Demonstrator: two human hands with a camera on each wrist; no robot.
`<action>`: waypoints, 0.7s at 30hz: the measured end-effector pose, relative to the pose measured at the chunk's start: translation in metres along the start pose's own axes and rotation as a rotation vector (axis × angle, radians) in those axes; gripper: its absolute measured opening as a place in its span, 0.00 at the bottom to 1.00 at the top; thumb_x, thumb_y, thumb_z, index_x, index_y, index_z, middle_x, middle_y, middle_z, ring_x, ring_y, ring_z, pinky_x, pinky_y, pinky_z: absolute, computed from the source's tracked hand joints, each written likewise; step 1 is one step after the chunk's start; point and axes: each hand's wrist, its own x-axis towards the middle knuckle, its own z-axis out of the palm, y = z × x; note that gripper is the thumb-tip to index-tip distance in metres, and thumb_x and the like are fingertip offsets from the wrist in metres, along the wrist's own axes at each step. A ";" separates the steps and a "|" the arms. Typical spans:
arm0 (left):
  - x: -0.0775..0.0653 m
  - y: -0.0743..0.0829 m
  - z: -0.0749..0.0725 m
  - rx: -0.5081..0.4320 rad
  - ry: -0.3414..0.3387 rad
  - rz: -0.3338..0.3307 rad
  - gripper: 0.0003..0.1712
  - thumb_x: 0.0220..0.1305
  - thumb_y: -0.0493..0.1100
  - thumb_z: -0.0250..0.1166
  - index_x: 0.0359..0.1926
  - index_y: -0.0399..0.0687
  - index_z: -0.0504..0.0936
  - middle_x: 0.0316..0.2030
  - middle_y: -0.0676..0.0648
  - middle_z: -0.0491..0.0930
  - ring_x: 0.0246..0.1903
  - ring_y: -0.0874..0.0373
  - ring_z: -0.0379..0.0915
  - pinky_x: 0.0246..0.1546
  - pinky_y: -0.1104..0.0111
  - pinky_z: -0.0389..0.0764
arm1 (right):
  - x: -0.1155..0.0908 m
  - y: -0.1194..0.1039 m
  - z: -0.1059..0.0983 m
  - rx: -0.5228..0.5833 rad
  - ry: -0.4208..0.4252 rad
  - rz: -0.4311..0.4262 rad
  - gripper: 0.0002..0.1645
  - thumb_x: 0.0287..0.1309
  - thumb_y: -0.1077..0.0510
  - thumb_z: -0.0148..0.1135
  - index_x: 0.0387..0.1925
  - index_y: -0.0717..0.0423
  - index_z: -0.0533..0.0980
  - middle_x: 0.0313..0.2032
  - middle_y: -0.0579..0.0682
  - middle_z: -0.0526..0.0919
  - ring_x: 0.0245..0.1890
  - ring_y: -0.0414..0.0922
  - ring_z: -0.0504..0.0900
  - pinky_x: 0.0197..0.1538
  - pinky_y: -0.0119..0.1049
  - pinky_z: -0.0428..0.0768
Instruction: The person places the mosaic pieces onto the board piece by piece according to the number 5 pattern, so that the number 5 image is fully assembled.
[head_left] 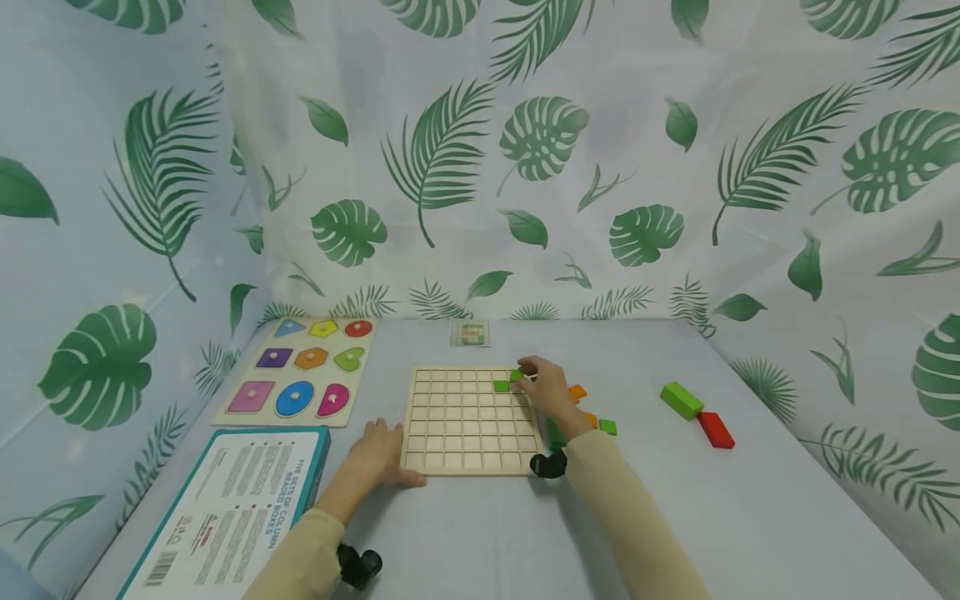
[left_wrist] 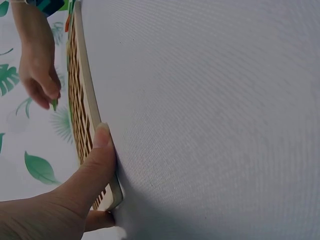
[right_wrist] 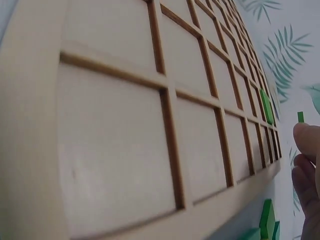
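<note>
Wooden grid board (head_left: 465,427): flat on the tabletop (head_left: 465,537), centre of the frame, lying between the two hands.
Green tile, held (head_left: 516,376): over the board's upper right part, at the right hand's fingertips.
Green tile, seated (head_left: 501,387): in a cell just left of and below the held one.
Left hand (head_left: 381,454): at the board's lower left corner, thumb along the near edge, a finger against the side, gripping the corner; forearm slanting in from the bottom of the frame, left of centre.
Right hand (head_left: 547,388): at the board's upper right, thumb and finger closed in a pinch on the held tile, remaining fingers bent; forearm slanting up and leftward from the lower right.
Loose pieces: orange tile (head_left: 577,392) and further green tile (head_left: 608,427), right of the board.
Green block (head_left: 681,401), red block (head_left: 717,430): right of frame.
</note>
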 end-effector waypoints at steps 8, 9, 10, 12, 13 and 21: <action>-0.001 0.000 -0.001 -0.026 0.001 -0.006 0.53 0.40 0.59 0.77 0.61 0.30 0.69 0.59 0.24 0.63 0.62 0.31 0.56 0.57 0.44 0.65 | 0.003 -0.012 0.016 0.052 -0.041 -0.040 0.20 0.58 0.66 0.62 0.53 0.67 0.74 0.45 0.58 0.80 0.48 0.53 0.78 0.48 0.44 0.78; -0.001 0.000 -0.001 -0.025 -0.001 -0.006 0.53 0.40 0.59 0.77 0.61 0.30 0.69 0.59 0.24 0.63 0.62 0.31 0.56 0.57 0.44 0.65 | 0.003 -0.013 0.018 0.051 -0.041 -0.055 0.20 0.58 0.66 0.62 0.53 0.67 0.74 0.45 0.58 0.80 0.47 0.53 0.78 0.48 0.44 0.78; -0.001 0.000 -0.001 -0.025 -0.002 -0.007 0.53 0.41 0.59 0.77 0.61 0.30 0.69 0.59 0.24 0.63 0.62 0.31 0.56 0.57 0.45 0.65 | 0.004 -0.013 0.020 0.046 -0.041 -0.071 0.20 0.58 0.66 0.62 0.52 0.67 0.74 0.45 0.58 0.80 0.47 0.53 0.79 0.48 0.43 0.78; -0.001 0.000 0.000 -0.022 -0.003 -0.005 0.52 0.41 0.59 0.77 0.61 0.30 0.69 0.59 0.24 0.63 0.61 0.31 0.56 0.57 0.45 0.65 | 0.005 -0.014 0.024 0.041 -0.036 -0.107 0.19 0.57 0.67 0.62 0.51 0.68 0.75 0.44 0.59 0.81 0.46 0.53 0.79 0.47 0.43 0.79; -0.001 -0.001 0.000 -0.022 -0.003 -0.007 0.52 0.41 0.59 0.76 0.61 0.31 0.69 0.59 0.24 0.63 0.62 0.31 0.56 0.57 0.45 0.65 | 0.005 -0.014 0.026 0.035 -0.033 -0.123 0.18 0.57 0.67 0.63 0.50 0.68 0.75 0.44 0.59 0.81 0.46 0.53 0.79 0.47 0.42 0.79; 0.000 0.000 0.000 -0.023 -0.001 -0.015 0.54 0.41 0.60 0.76 0.62 0.30 0.68 0.60 0.24 0.62 0.62 0.31 0.55 0.58 0.45 0.64 | 0.007 -0.019 0.031 0.025 -0.033 -0.112 0.18 0.55 0.66 0.65 0.49 0.67 0.76 0.43 0.59 0.81 0.45 0.53 0.80 0.47 0.44 0.79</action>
